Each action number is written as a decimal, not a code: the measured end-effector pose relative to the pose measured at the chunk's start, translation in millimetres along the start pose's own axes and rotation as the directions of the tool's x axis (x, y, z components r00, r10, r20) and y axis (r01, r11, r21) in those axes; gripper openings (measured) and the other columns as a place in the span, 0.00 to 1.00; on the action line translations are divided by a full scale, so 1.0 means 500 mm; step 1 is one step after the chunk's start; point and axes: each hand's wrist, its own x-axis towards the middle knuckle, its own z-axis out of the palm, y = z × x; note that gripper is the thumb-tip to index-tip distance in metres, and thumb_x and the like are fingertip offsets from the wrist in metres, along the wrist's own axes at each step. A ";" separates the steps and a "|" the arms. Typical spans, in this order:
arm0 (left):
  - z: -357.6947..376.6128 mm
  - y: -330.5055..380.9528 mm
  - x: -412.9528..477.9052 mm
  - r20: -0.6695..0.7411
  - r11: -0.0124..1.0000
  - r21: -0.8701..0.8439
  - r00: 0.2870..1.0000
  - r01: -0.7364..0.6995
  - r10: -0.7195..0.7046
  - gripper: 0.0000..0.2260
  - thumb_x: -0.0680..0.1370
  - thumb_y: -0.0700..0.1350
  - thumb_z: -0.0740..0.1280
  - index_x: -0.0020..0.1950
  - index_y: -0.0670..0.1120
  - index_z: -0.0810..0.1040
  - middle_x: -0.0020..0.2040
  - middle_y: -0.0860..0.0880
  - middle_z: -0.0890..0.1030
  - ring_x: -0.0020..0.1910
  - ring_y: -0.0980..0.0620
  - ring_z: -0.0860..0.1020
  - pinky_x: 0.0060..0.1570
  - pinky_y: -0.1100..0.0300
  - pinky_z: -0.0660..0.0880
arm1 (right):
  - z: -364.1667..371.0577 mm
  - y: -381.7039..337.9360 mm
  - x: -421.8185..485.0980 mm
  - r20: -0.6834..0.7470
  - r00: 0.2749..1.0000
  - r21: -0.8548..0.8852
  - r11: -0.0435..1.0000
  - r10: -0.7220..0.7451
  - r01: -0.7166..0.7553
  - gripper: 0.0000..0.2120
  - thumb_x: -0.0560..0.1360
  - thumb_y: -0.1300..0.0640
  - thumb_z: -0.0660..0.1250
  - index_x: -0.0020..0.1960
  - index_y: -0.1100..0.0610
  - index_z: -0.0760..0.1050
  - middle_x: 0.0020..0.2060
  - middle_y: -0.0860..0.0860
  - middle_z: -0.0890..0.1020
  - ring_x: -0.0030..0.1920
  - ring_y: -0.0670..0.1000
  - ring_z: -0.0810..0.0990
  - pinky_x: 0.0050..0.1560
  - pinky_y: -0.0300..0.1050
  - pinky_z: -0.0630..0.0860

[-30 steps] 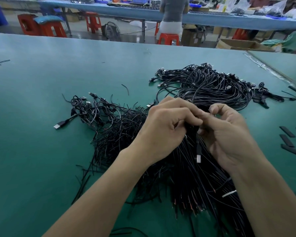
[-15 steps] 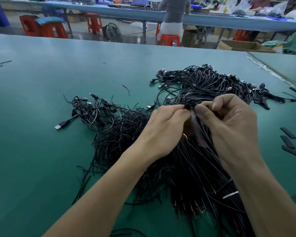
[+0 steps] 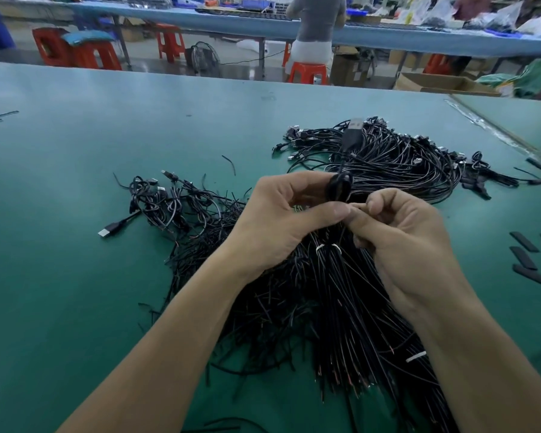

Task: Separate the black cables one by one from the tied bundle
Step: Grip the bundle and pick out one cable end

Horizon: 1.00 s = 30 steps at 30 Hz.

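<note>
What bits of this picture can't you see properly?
- Head view: exactly where the left hand and right hand grip the tied bundle; their own fingers cover it.
- Head view: the plug above the hands is too blurred for detail.
- Head view: the bundle's near end passes under the right forearm and off the bottom edge.
- Head view: the black strips are partly cut by the right edge.

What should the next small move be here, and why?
Probably draw the single cable up and away until its tail slips out of the tied bundle. The left hand grips its looped part, plug end raised, while the right hand pinches the bundle above the white tie, bracing it.
</note>
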 end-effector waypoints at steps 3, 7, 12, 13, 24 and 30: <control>-0.003 -0.002 -0.003 0.054 0.999 0.052 0.998 -0.012 0.009 0.13 0.71 0.40 0.75 0.53 0.55 0.84 0.46 0.54 0.85 0.45 0.57 0.81 0.50 0.63 0.76 | -0.009 0.002 0.004 -0.011 0.979 0.109 0.974 0.203 -0.201 0.13 0.61 0.62 0.73 0.35 0.53 0.68 0.27 0.48 0.77 0.28 0.45 0.70 0.28 0.34 0.68; -0.004 -0.006 -0.006 0.079 0.974 0.218 0.996 -0.053 0.037 0.15 0.72 0.40 0.75 0.56 0.53 0.82 0.48 0.45 0.84 0.41 0.55 0.77 0.49 0.60 0.76 | -0.010 0.006 0.006 0.008 0.885 0.234 0.860 0.465 -0.454 0.12 0.61 0.64 0.71 0.36 0.53 0.69 0.25 0.47 0.73 0.24 0.43 0.69 0.23 0.34 0.66; -0.002 0.011 -0.006 0.036 0.948 0.301 0.995 -0.102 0.096 0.16 0.73 0.40 0.75 0.56 0.57 0.81 0.43 0.53 0.84 0.40 0.56 0.81 0.46 0.61 0.79 | -0.006 0.001 0.006 0.064 0.838 0.287 0.794 0.543 -0.536 0.15 0.63 0.63 0.70 0.49 0.55 0.75 0.29 0.48 0.79 0.24 0.42 0.71 0.22 0.33 0.67; -0.004 0.014 -0.004 -0.014 0.945 0.318 0.996 -0.079 0.088 0.17 0.72 0.41 0.75 0.57 0.57 0.81 0.40 0.54 0.84 0.38 0.57 0.82 0.43 0.62 0.79 | -0.005 0.000 0.005 0.081 0.845 0.268 0.805 0.529 -0.529 0.17 0.64 0.62 0.70 0.52 0.55 0.76 0.31 0.49 0.80 0.25 0.43 0.73 0.22 0.33 0.68; -0.182 -0.015 0.024 -0.887 0.993 -0.105 0.447 0.048 -0.115 0.08 0.79 0.33 0.68 0.46 0.46 0.77 0.49 0.45 0.78 0.36 0.54 0.79 0.38 0.64 0.79 | -0.025 -0.009 0.006 0.080 0.910 -0.064 0.914 0.406 -0.402 0.04 0.78 0.59 0.65 0.51 0.54 0.78 0.39 0.52 0.86 0.31 0.46 0.80 0.28 0.37 0.71; -0.213 -0.060 0.012 -0.935 0.946 -0.035 0.323 0.323 -0.144 0.20 0.79 0.31 0.62 0.70 0.41 0.74 0.65 0.46 0.78 0.59 0.52 0.78 0.61 0.65 0.73 | -0.045 0.021 0.003 -0.033 0.981 -0.834 0.536 0.193 -0.133 0.06 0.75 0.52 0.71 0.40 0.51 0.81 0.31 0.46 0.84 0.31 0.42 0.79 0.33 0.35 0.74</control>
